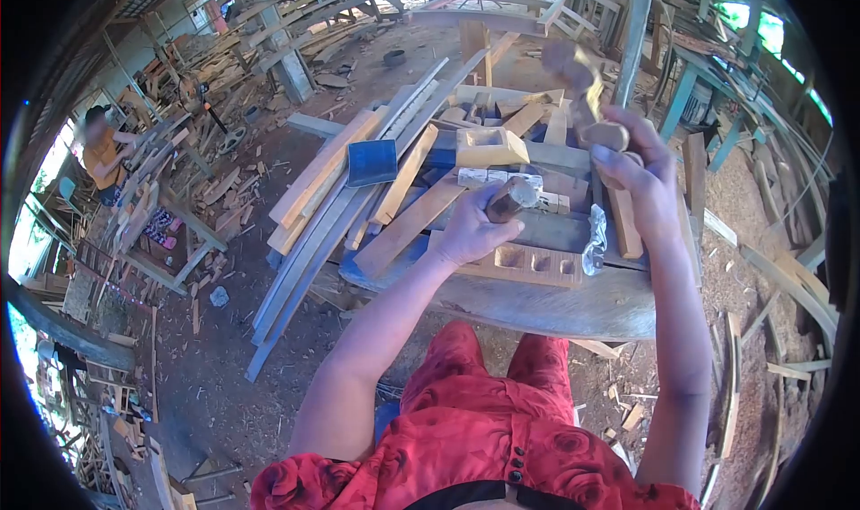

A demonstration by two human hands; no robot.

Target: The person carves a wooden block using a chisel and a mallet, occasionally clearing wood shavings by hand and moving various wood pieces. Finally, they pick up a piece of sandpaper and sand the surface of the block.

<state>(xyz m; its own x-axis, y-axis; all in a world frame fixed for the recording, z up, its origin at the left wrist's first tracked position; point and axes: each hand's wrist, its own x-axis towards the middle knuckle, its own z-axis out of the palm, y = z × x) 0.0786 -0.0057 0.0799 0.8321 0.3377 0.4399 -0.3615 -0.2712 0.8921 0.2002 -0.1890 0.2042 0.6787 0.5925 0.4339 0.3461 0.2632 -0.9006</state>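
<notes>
1. Chisel [512,196] in left hand [475,232]: wooden handle, long axis tilted, handle end up-right, working end down-left, hidden in the fist. Sits over the wood piece with square holes [530,264] at the front of the bench.
2. Left hand closed tight round the chisel handle, knuckles toward camera.
3. Right hand [643,183] raised above the bench's right side, fingers wrapped round the handle of a wooden mallet [582,84]. Mallet head up and left of the hand, motion-blurred; handle runs roughly vertical, slightly tilted left.
4. Mortised piece: pale wood, lies flat, long axis left-right, three square holes in a row visible, just right of the left hand.
5. Workbench [573,308]: curved grey plank edge nearest the person, crowded with offcuts.
6. Clutter behind the chisel: pale block with a square hole [488,147], blue flat piece [372,162], long planks [313,232] leaning off the bench's left side to the dirt floor.
7. Crumpled clear plastic [596,241] just right of the mortised piece.
8. Another person in an orange top [103,156] far left, well apart, among stacked timber.
9. Person wears red patterned clothing [484,429].
</notes>
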